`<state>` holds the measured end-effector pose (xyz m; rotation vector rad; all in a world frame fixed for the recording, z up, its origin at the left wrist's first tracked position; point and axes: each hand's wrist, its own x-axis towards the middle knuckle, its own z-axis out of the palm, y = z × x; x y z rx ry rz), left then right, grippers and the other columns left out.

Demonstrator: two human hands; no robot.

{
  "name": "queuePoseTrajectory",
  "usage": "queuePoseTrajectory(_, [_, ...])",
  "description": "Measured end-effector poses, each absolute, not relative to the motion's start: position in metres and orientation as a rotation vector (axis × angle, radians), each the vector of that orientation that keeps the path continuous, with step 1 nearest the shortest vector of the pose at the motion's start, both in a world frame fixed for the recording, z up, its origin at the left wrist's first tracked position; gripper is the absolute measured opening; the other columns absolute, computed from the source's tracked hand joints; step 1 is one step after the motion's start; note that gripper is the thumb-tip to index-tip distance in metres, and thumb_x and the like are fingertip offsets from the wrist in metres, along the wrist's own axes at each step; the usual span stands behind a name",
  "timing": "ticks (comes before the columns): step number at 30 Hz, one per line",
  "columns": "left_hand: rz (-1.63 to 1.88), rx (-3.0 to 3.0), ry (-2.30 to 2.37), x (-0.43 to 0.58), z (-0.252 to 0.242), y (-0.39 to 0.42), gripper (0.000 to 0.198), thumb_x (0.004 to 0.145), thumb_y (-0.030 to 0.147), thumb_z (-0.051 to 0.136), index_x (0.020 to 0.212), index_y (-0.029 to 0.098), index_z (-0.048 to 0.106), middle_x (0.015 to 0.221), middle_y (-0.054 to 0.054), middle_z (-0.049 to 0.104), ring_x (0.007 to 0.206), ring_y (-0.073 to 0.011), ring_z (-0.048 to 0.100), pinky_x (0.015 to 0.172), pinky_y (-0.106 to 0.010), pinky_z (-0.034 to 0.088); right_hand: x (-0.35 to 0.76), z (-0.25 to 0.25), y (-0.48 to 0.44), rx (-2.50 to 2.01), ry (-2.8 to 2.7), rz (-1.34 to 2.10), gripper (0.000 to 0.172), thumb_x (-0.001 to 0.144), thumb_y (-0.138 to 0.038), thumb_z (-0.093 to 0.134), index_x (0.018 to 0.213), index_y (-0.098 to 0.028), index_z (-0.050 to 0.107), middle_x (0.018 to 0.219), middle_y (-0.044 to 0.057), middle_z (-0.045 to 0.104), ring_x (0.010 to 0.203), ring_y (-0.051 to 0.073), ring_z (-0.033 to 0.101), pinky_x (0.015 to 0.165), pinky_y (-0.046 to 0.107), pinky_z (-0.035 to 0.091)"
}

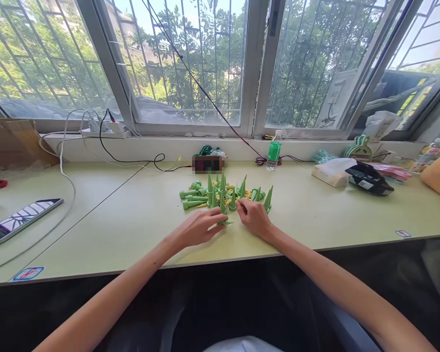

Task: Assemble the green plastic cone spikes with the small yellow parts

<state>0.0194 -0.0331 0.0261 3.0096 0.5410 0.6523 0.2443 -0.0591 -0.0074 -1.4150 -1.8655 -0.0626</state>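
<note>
On the table, a pile of green plastic spikes (210, 190) and small yellow pieces (248, 194) lies in front of me. Several spikes stand upright on their wide ends; others lie on their sides at the left of the pile. My left hand (200, 227) is at the near edge, its thumb and fingers closed around a green spike (225, 223) that lies level, tip to the right. My right hand (255, 217) reaches into the pile's near right side, fingers pinched together beside the yellow pieces. Whatever its fingertips hold is hidden.
Behind the pile stand a small box with a blurred front (208, 165) and a water bottle (274, 151). A tissue pack (333, 172) and a black packet (370, 178) lie at right. A phone (22, 220) and a white cable (73, 190) are at left. The table's front edge runs below my wrists.
</note>
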Motion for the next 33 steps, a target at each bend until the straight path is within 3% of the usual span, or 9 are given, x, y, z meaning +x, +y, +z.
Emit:
queuePoseTrajectory(4, [0.837,2.609,0.766,0.028,0.025,-0.032,0.026,0.094,0.034,0.057,0.074,0.017,0.053,0.067,0.001,0.053,0.059,-0.0114,0.045,0.058,-0.024,0.036,0.244,-0.006,-0.061,-1.421,-1.861,-0.045,0.031,0.101,-0.03,0.043,0.071,-0.021,0.045,0.057,0.0,0.049,0.05,0.014,0.042,0.055,0.027,0.022])
queuePoseTrajectory(8, [0.81,2.525,0.853,0.031,0.018,-0.028,0.034,0.089,0.033,0.061,0.064,0.017,0.045,0.062,0.002,0.049,0.058,-0.0113,0.041,0.056,-0.025,0.033,0.244,-0.007,-0.061,-1.423,-1.878,-0.045,0.031,0.1,-0.03,0.043,0.071,-0.021,0.042,0.057,-0.001,0.048,0.05,0.013,0.041,0.054,0.027,0.021])
queuePoseTrajectory(14, [0.827,2.555,0.89,0.028,0.013,-0.029,0.029,0.087,0.033,0.063,0.067,0.017,0.05,0.065,0.001,0.053,0.059,-0.0117,0.043,0.056,-0.025,0.034,0.243,-0.008,-0.06,-1.455,-1.921,-0.084,0.03,0.101,-0.029,0.044,0.072,-0.021,0.045,0.059,0.0,0.053,0.05,0.013,0.043,0.054,0.026,0.022])
queuePoseTrajectory(19, [0.92,2.524,0.894,0.026,0.02,-0.023,0.023,0.092,0.039,0.059,0.087,0.017,0.063,0.067,0.001,0.059,0.057,-0.0116,0.048,0.055,-0.024,0.039,0.242,-0.005,-0.062,-1.555,-1.923,-0.127,0.028,0.102,-0.026,0.043,0.076,-0.018,0.053,0.062,0.0,0.058,0.052,0.013,0.049,0.054,0.024,0.026])
queuePoseTrajectory(25, [1.208,2.671,0.814,0.018,0.036,0.0,0.045,0.1,0.037,0.046,0.06,0.017,0.049,0.055,0.001,0.048,0.052,-0.0108,0.042,0.054,-0.026,0.035,0.245,-0.001,-0.062,-1.789,-1.781,-0.134,0.019,0.101,-0.024,0.043,0.104,-0.016,0.06,0.068,0.002,0.068,0.061,0.016,0.063,0.059,0.024,0.035])
queuePoseTrajectory(27, [1.29,2.651,0.724,0.014,0.033,0.004,0.048,0.103,0.034,0.039,0.06,0.017,0.05,0.055,-0.001,0.051,0.051,-0.011,0.046,0.054,-0.026,0.037,0.246,0.0,-0.062,-1.849,-1.769,-0.131,0.021,0.1,-0.023,0.044,0.112,-0.016,0.059,0.069,0.002,0.069,0.066,0.018,0.066,0.061,0.025,0.038])
queuePoseTrajectory(33, [1.028,2.754,0.666,0.01,0.016,-0.002,0.054,0.105,0.037,0.031,0.062,0.017,0.058,0.06,-0.004,0.062,0.053,-0.0125,0.055,0.055,-0.027,0.04,0.246,0.004,-0.063,-2.006,-1.815,-0.114,0.028,0.095,-0.022,0.047,0.119,-0.015,0.061,0.083,0.009,0.073,0.079,0.023,0.07,0.066,0.027,0.044])
